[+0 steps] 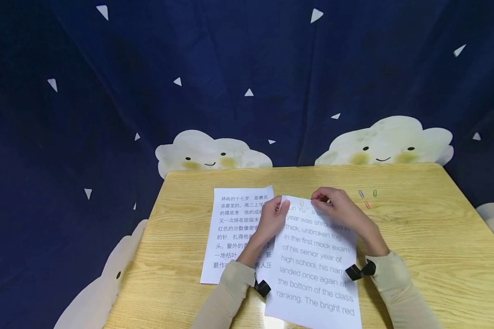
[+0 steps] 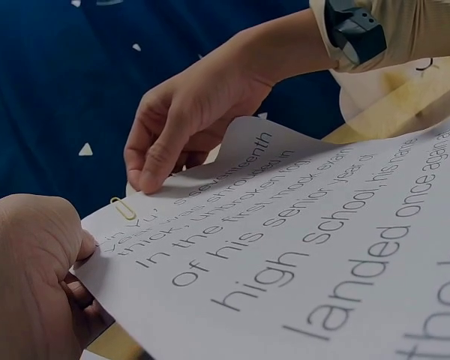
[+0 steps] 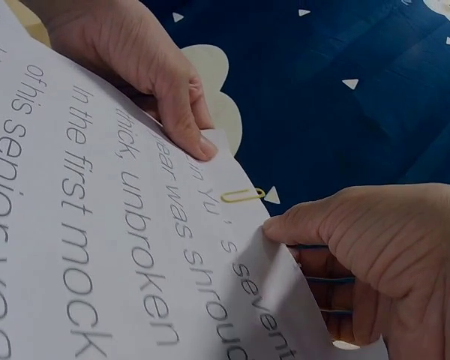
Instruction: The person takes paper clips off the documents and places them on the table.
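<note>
Large English print covers the white paper sheet [image 1: 313, 274], whose top end is raised between my hands while its lower part comes toward me. On its top edge sits a yellow paper clip [image 3: 242, 196], also visible in the left wrist view as a yellow paper clip [image 2: 123, 208]. My left hand [image 1: 272, 217] pinches the top left corner, thumb on the printed face. To the right of the clip, my right hand [image 1: 346, 211] pinches the top edge between thumb and fingers. Whether more sheets lie behind this one, I cannot tell.
A second sheet with Chinese print [image 1: 230, 228] lies on the wooden table [image 1: 177, 219] at left, partly under my left arm. Blue [image 1: 361, 194], green [image 1: 375, 193] and red [image 1: 367, 205] paper clips lie right of my right hand. A dark blue curtain [image 1: 214, 55] hangs behind.
</note>
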Demonstrator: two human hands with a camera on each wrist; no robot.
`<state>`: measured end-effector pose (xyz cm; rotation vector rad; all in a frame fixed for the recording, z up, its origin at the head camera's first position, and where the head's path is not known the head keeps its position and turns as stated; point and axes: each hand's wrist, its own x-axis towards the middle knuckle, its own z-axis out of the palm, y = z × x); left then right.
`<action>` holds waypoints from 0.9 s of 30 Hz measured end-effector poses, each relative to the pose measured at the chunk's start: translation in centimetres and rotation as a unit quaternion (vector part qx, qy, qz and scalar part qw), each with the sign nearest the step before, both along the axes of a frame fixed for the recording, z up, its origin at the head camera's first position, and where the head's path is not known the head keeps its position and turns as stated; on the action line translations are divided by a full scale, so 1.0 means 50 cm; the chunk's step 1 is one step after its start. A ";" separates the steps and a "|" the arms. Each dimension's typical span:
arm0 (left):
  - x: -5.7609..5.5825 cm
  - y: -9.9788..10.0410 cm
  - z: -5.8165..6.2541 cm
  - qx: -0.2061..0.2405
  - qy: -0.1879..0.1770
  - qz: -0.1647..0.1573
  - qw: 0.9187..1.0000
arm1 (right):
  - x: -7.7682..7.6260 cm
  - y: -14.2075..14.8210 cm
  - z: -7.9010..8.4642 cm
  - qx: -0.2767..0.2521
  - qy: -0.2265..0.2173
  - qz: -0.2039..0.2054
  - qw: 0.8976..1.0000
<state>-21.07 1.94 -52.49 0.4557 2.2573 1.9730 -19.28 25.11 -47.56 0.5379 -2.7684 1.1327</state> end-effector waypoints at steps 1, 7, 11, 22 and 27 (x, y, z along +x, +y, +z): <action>0.001 0.002 -0.001 0.002 0.001 -0.002 1.000 | 0.000 -0.002 -0.001 -0.001 0.001 0.002 1.000; 0.008 0.008 -0.003 0.006 -0.002 -0.014 1.000 | -0.001 -0.013 -0.003 -0.002 0.002 0.011 1.000; 0.010 0.008 -0.004 0.002 0.000 -0.020 1.000 | -0.001 -0.018 -0.006 -0.004 -0.011 0.007 1.000; 0.012 0.013 -0.003 0.007 -0.005 -0.018 1.000 | 0.004 -0.023 -0.004 -0.005 -0.016 -0.001 1.000; 0.015 0.016 -0.001 -0.001 -0.015 -0.017 1.000 | 0.007 -0.024 -0.001 0.001 -0.032 -0.003 0.999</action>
